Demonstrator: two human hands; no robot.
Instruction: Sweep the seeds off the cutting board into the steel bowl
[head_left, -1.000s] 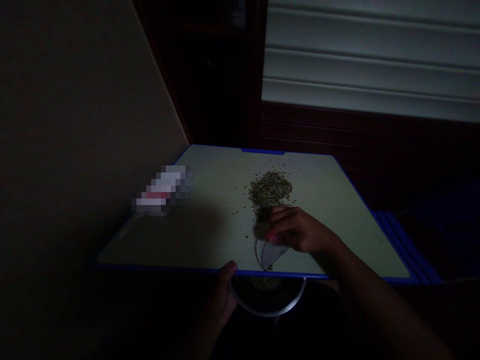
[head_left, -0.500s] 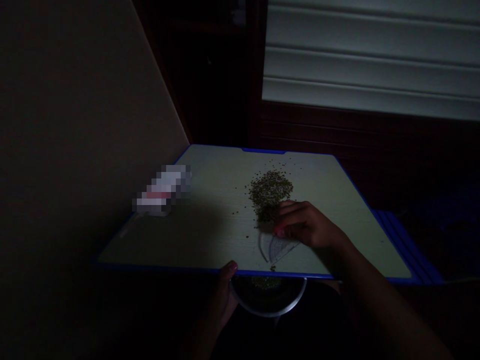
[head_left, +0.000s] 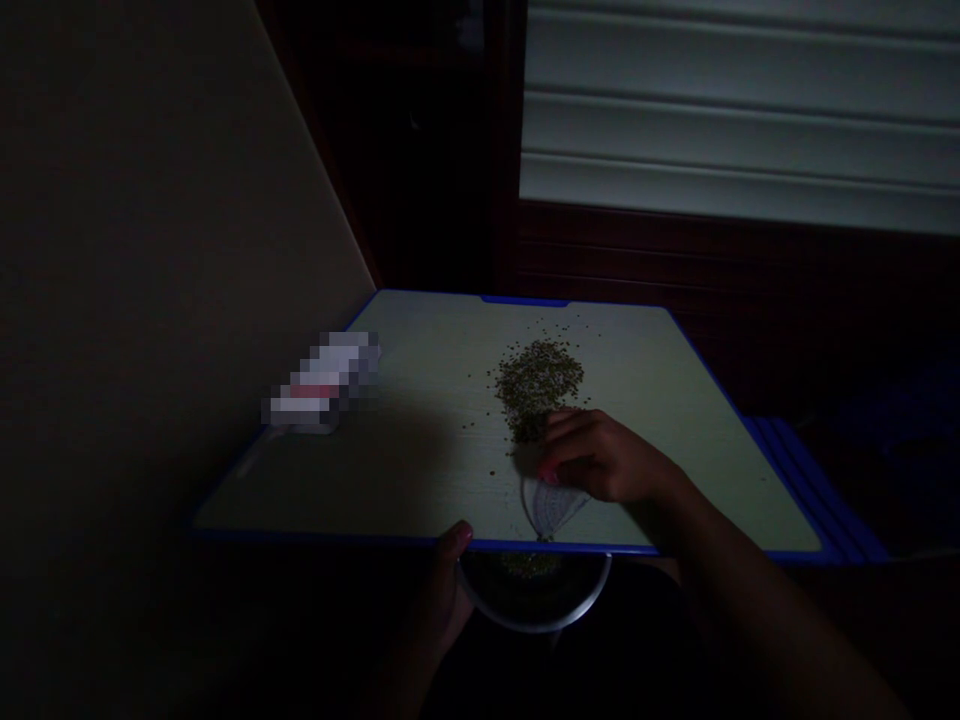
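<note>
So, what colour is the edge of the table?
The table edge is blue, seen in the head view.

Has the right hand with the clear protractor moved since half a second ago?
Yes. The right hand and protractor slid slightly toward the table's blue near edge, away from the seed pile.

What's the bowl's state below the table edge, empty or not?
Not empty: a patch of grains shows inside the bowl, which the left hand holds under the table edge. How full: cannot tell, too dark.
</note>
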